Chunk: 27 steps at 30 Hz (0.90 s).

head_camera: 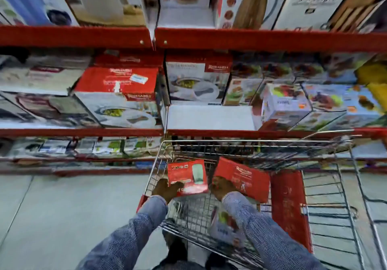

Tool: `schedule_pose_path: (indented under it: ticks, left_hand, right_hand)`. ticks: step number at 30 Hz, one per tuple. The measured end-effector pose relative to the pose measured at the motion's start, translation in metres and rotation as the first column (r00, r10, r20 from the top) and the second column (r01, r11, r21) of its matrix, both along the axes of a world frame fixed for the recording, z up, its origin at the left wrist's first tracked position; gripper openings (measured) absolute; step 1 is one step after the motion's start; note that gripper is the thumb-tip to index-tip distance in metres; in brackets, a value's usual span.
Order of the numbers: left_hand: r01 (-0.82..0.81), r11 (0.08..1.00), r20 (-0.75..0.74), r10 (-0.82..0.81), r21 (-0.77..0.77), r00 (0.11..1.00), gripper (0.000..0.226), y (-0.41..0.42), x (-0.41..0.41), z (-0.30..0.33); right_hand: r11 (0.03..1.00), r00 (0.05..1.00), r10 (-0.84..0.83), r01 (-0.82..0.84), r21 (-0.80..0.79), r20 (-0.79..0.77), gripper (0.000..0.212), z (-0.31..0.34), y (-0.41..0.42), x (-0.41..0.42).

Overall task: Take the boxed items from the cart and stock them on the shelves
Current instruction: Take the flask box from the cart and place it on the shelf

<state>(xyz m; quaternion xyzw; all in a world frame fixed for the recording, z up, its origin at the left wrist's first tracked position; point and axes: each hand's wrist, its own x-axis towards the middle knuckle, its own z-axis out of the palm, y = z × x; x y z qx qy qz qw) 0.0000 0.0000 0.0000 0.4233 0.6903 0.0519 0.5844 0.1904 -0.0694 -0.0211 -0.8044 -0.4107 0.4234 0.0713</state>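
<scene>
A wire shopping cart (343,186) stands in front of red shelves. Both my arms reach down into it. My left hand (167,190) grips the lower left corner of a small red box (188,175) held above the cart's basket. My right hand (223,187) holds the near edge of a larger red box (245,177) tilted beside it. Another boxed item (226,227) with a pale printed face lies lower in the cart between my forearms. The middle shelf (209,117) has a bare white patch between stocked boxes.
Red and white dish boxes (117,93) fill the middle shelf on the left, colourful boxes (287,104) on the right. Jug boxes (251,3) line the top shelf. A red panel (289,202) stands inside the cart. Grey floor (62,217) lies to the left.
</scene>
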Motion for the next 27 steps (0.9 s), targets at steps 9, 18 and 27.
schedule_pose_path:
  ticks: [9,18,27]
  left_hand:
    - [0.003,0.987,-0.046,-0.011,-0.163,0.999,0.076,0.004,-0.003,-0.018]
    - [-0.131,0.991,0.057,0.132,-0.014,0.990,0.016,-0.005,-0.007,0.013]
    - [-0.343,0.908,0.298,0.268,0.240,0.916,0.039,-0.012,-0.017,0.108]
  right_hand:
    - [0.936,0.882,-0.351,0.327,-0.131,-0.313,0.021,-0.023,0.003,-0.012]
    - [0.916,0.855,-0.352,0.398,0.045,-0.381,0.030,0.007,-0.005,-0.004]
    - [0.798,0.885,-0.245,0.416,0.436,-0.397,0.028,0.093,-0.005,0.009]
